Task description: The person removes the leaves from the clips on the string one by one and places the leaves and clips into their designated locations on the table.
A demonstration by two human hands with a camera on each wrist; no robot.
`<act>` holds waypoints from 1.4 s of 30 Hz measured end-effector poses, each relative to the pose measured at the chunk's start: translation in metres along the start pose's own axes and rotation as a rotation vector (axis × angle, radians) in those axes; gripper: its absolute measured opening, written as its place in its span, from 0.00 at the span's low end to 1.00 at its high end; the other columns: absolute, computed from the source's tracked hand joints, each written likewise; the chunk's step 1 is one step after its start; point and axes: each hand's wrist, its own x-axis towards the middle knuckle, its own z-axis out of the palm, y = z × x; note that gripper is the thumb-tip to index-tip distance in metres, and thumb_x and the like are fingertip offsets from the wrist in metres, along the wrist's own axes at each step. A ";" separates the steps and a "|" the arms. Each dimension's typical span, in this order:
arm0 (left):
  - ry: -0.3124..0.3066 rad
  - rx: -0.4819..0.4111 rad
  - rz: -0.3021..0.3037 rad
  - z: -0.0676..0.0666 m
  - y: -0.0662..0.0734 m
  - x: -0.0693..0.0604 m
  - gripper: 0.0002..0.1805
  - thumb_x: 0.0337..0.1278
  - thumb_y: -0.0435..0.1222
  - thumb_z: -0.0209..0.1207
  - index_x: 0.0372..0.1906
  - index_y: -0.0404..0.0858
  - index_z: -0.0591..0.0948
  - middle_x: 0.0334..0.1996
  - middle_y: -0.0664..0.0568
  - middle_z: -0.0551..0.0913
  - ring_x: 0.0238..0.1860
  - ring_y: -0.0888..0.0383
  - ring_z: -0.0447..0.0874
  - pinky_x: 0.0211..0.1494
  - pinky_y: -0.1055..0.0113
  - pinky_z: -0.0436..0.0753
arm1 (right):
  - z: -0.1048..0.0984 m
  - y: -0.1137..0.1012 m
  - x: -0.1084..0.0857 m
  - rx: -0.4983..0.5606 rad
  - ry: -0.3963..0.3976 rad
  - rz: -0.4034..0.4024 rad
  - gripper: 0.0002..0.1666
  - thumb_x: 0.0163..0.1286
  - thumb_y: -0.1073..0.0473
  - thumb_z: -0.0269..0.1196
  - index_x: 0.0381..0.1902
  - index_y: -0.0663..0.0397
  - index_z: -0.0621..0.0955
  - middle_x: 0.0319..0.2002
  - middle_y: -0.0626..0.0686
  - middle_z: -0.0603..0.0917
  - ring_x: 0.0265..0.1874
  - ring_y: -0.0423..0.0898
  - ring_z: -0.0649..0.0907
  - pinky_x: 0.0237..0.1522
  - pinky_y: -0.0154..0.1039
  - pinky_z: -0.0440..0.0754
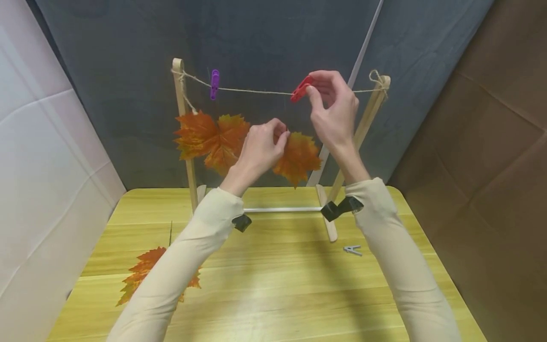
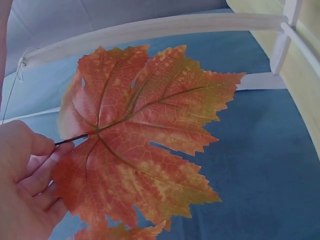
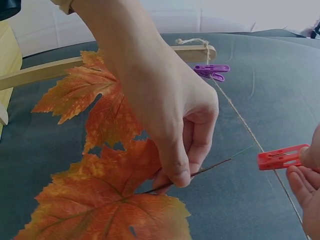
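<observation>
My left hand (image 1: 258, 149) pinches the thin dark stem (image 3: 210, 167) of an orange maple leaf (image 1: 298, 159) between thumb and fingers, below a taut string (image 1: 256, 91). That leaf (image 2: 145, 120) spreads out beyond the fingers in the left wrist view. Up at the string, my right hand (image 1: 335, 111) pinches a red clothespin (image 3: 280, 157) by its handle end. The clothespin's front end meets the string; whether it clamps it I cannot tell. The stem's tip points toward the clothespin, apart from it. A second maple leaf (image 1: 209, 137) hangs below a purple clothespin (image 1: 215, 84) on the string.
Two wooden posts (image 1: 188, 161) hold the string, and a white rod (image 1: 282, 209) joins them low down. On the wooden table (image 1: 265, 294) lie a grey clothespin (image 1: 352, 250) at right and another maple leaf (image 1: 143, 273), partly hidden under my left sleeve.
</observation>
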 end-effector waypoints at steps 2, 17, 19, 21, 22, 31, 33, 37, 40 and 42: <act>-0.007 -0.008 -0.003 0.002 -0.001 -0.003 0.11 0.70 0.38 0.59 0.45 0.34 0.84 0.38 0.45 0.89 0.33 0.52 0.85 0.40 0.61 0.84 | 0.001 -0.001 0.000 0.021 0.025 -0.012 0.13 0.71 0.68 0.63 0.51 0.67 0.81 0.47 0.61 0.87 0.48 0.46 0.87 0.58 0.34 0.82; -0.040 -0.044 0.034 0.013 -0.005 -0.026 0.08 0.68 0.36 0.61 0.41 0.35 0.85 0.35 0.47 0.89 0.33 0.53 0.86 0.42 0.61 0.85 | 0.001 0.010 -0.005 0.092 0.092 -0.141 0.12 0.70 0.69 0.65 0.50 0.69 0.82 0.45 0.62 0.87 0.45 0.47 0.88 0.59 0.38 0.82; -0.048 -0.044 0.038 0.014 -0.005 -0.030 0.08 0.68 0.36 0.61 0.41 0.35 0.85 0.35 0.47 0.89 0.33 0.54 0.86 0.42 0.61 0.85 | 0.000 0.011 -0.007 0.101 0.092 -0.148 0.13 0.70 0.68 0.65 0.50 0.69 0.82 0.45 0.62 0.88 0.45 0.46 0.88 0.59 0.39 0.82; -0.056 -0.042 0.040 0.014 -0.005 -0.034 0.08 0.68 0.36 0.61 0.41 0.35 0.85 0.35 0.47 0.89 0.33 0.53 0.87 0.41 0.61 0.85 | -0.002 0.011 -0.010 0.113 0.092 -0.142 0.12 0.69 0.68 0.65 0.49 0.68 0.82 0.45 0.61 0.88 0.46 0.46 0.88 0.59 0.39 0.82; -0.059 -0.040 0.039 0.014 -0.005 -0.036 0.08 0.68 0.36 0.61 0.40 0.35 0.85 0.35 0.47 0.89 0.33 0.53 0.87 0.41 0.60 0.85 | -0.003 0.011 -0.012 0.109 0.089 -0.154 0.13 0.70 0.68 0.65 0.50 0.69 0.81 0.45 0.61 0.88 0.46 0.47 0.88 0.59 0.39 0.82; -0.084 -0.010 0.003 0.018 -0.013 -0.053 0.08 0.69 0.36 0.60 0.41 0.35 0.85 0.35 0.47 0.89 0.32 0.53 0.86 0.41 0.60 0.84 | -0.006 0.015 -0.017 0.110 0.095 -0.216 0.13 0.70 0.67 0.64 0.50 0.69 0.82 0.46 0.62 0.87 0.47 0.48 0.88 0.60 0.41 0.82; -0.091 -0.008 0.004 0.019 -0.016 -0.056 0.08 0.69 0.36 0.60 0.41 0.35 0.85 0.35 0.47 0.89 0.31 0.53 0.86 0.40 0.61 0.84 | -0.006 0.016 -0.016 0.117 0.096 -0.224 0.12 0.70 0.67 0.65 0.49 0.69 0.82 0.46 0.62 0.87 0.47 0.47 0.88 0.60 0.41 0.82; -0.102 -0.003 0.004 0.020 -0.019 -0.060 0.08 0.69 0.37 0.60 0.41 0.36 0.85 0.34 0.48 0.89 0.32 0.54 0.86 0.39 0.62 0.84 | -0.004 0.018 -0.011 0.125 0.103 -0.266 0.12 0.70 0.68 0.65 0.48 0.70 0.82 0.45 0.63 0.88 0.45 0.46 0.89 0.58 0.41 0.83; -0.102 0.004 -0.002 0.018 -0.021 -0.063 0.08 0.69 0.37 0.60 0.40 0.36 0.85 0.34 0.49 0.89 0.33 0.54 0.87 0.40 0.61 0.84 | -0.002 0.018 -0.009 0.146 0.114 -0.279 0.11 0.69 0.68 0.65 0.48 0.70 0.83 0.44 0.63 0.88 0.44 0.45 0.89 0.57 0.42 0.84; -0.103 0.008 -0.005 0.016 -0.022 -0.066 0.08 0.68 0.37 0.60 0.40 0.36 0.85 0.34 0.49 0.89 0.33 0.54 0.87 0.40 0.61 0.85 | -0.001 0.017 -0.010 0.151 0.113 -0.272 0.12 0.69 0.68 0.66 0.48 0.70 0.82 0.45 0.62 0.88 0.45 0.46 0.89 0.57 0.42 0.83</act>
